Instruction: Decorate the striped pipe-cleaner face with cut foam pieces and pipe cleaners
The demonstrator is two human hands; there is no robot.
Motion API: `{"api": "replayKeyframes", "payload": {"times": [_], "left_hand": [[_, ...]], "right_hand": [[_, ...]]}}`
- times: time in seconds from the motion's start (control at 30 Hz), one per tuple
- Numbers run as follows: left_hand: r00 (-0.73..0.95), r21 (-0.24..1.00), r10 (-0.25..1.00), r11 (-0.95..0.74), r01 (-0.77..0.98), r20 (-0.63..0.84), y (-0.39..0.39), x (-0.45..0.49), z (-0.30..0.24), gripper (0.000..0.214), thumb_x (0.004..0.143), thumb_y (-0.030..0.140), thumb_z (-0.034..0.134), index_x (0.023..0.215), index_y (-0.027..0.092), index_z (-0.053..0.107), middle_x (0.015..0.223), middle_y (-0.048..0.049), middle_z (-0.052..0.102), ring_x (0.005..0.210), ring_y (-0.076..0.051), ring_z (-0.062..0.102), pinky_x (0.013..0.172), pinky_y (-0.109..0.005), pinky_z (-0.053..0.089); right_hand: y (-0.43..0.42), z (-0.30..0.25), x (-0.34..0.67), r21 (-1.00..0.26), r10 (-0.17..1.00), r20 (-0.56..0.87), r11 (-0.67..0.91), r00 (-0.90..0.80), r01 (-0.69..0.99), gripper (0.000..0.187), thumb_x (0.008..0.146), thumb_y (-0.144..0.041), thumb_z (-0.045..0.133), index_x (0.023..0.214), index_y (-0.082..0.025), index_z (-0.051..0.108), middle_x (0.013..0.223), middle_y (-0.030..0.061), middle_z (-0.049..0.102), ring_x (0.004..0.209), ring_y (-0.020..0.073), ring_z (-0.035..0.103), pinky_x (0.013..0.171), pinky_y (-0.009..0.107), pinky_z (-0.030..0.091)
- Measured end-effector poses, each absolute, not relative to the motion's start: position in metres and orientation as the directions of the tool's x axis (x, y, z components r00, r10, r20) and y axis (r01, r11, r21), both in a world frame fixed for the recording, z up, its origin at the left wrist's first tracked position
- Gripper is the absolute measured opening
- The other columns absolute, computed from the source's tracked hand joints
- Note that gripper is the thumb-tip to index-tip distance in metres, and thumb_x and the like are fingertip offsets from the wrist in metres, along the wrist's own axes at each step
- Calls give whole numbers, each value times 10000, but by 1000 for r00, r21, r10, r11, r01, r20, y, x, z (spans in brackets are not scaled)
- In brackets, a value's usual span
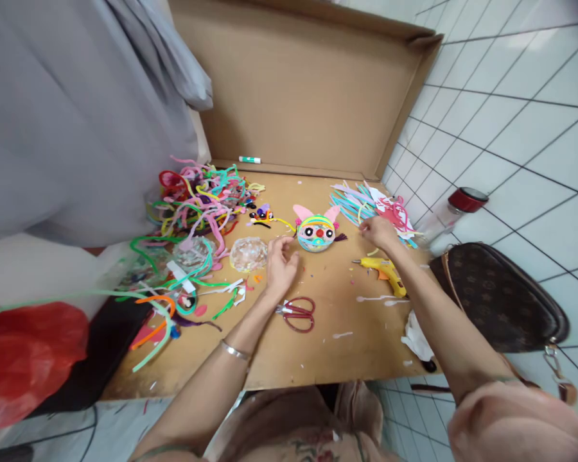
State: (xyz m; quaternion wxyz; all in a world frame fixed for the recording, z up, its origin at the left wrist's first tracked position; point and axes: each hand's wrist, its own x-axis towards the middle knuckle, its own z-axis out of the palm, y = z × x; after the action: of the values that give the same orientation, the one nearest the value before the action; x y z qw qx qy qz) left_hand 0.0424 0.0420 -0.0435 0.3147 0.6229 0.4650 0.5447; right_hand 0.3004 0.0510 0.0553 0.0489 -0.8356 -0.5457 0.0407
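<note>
A round craft face with pink ears, wrapped in coloured pipe cleaners, lies in the middle of the cardboard sheet. My left hand rests just left of it, fingers loosely curled, holding nothing that I can see. My right hand reaches to the right of the face, fingers bent down at the edge of a pile of blue and pink pipe cleaners; what it grips, if anything, is hidden. A yellow glue gun lies under my right forearm. Red scissors lie near my left wrist.
A big tangle of coloured pipe cleaners and clear plastic domes fill the left side. A cardboard flap stands upright at the back. A red-lidded jar and a brown bag sit on the right, a red bag at the left.
</note>
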Motion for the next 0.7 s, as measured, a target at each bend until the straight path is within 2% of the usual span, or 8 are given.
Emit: {"api": "replayKeyframes", "payload": {"times": [0.13, 0.27, 0.37, 0.43, 0.5, 0.57, 0.63, 0.7], "left_hand": [[-34, 927, 937, -337, 163, 347, 41, 44, -41, 340, 756, 162, 608, 1096, 173, 609, 1061, -77, 601, 844, -155, 592, 755, -290, 516], [-46, 956, 957, -283, 79, 287, 40, 46, -39, 383, 747, 133, 601, 1127, 169, 570, 1044, -66, 612, 817, -131, 591, 759, -266, 519], [-54, 964, 963, -262, 38, 264, 41, 49, -39, 395, 750, 121, 584, 1140, 170, 560, 1051, -67, 614, 826, -128, 590, 774, -264, 519], [-51, 964, 963, -263, 30, 264, 41, 51, -38, 397, 752, 122, 580, 1145, 171, 560, 1058, -72, 614, 830, -133, 593, 775, -270, 520], [-56, 960, 959, -275, 50, 278, 41, 49, -35, 407, 755, 128, 579, 1159, 171, 555, 1057, -77, 613, 832, -142, 598, 770, -280, 523], [-68, 933, 936, -336, 130, 347, 40, 43, -30, 416, 763, 137, 580, 1176, 174, 554, 1083, -86, 609, 871, -160, 607, 799, -303, 525], [-65, 858, 883, -431, 280, 465, 40, 33, -20, 390, 780, 145, 575, 1168, 183, 572, 1132, -96, 613, 956, -189, 609, 872, -342, 516], [-26, 751, 840, -469, 466, 541, 42, 22, -5, 326, 811, 151, 553, 1130, 188, 607, 1157, -102, 635, 1052, -229, 596, 955, -395, 485]], "right_hand": [[66, 30, 290, -210, 929, -45, -368, 367, 906, 312, 781, -130, 644, 1055, -217, 765, 1145, 92, 754, 1087, 252, 679, 830, 273, 495], [80, 6, 285, -332, 940, -58, -337, 337, 881, 194, 738, -83, 644, 852, -188, 760, 977, 99, 775, 968, 225, 700, 783, 252, 489], [91, 2, 288, -446, 929, -72, -354, 362, 822, 70, 730, -114, 659, 701, -160, 704, 757, 83, 741, 778, 199, 696, 703, 251, 498], [98, 6, 292, -539, 917, -83, -371, 390, 756, 63, 723, -150, 683, 663, -154, 667, 610, 44, 676, 614, 172, 655, 619, 254, 498], [104, 14, 297, -642, 897, -62, -371, 438, 671, 16, 741, -156, 664, 731, -149, 655, 570, 11, 633, 520, 145, 611, 554, 249, 492], [105, 20, 300, -737, 861, -4, -346, 508, 581, 115, 781, -142, 601, 889, -149, 640, 641, 2, 637, 514, 125, 602, 524, 235, 487], [99, 22, 302, -808, 809, 61, -304, 584, 505, 216, 818, -143, 534, 1024, -165, 595, 757, 6, 640, 548, 111, 610, 524, 223, 488], [85, 17, 299, -884, 754, 175, -162, 633, 439, 229, 823, -165, 509, 1043, -178, 572, 828, 11, 623, 580, 107, 613, 542, 228, 492]]}}
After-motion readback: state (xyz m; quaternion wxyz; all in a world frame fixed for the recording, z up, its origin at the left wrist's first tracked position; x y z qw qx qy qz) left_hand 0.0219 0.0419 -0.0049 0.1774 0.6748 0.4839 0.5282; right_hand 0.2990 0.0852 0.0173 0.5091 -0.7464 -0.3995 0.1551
